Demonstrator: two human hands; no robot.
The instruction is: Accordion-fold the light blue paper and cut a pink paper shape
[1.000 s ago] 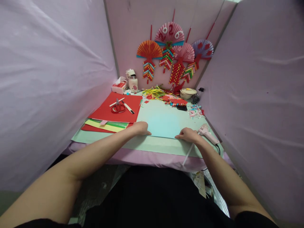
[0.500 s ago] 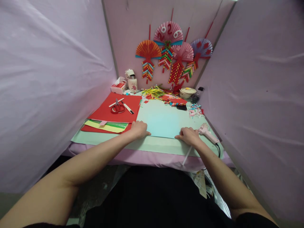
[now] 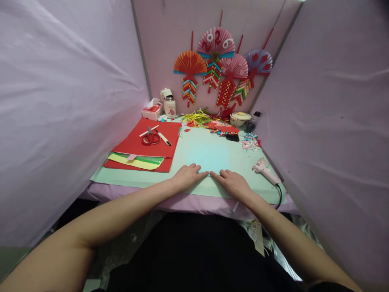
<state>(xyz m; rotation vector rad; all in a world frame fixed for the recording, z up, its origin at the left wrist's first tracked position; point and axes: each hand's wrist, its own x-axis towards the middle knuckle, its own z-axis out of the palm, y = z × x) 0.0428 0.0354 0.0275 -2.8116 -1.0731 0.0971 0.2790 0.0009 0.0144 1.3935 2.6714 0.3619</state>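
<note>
Beneath left hand [image 3: 189, 177] and right hand [image 3: 232, 182] lies smooth, flat blue paper [image 3: 209, 157].

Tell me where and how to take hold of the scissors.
I'd grip the red handles with the left hand, coming from the person's near side. The loops face the person, while the blades point away. The scissors lie on red paper with slim white tools close by, so this approach looks least cluttered.
</note>
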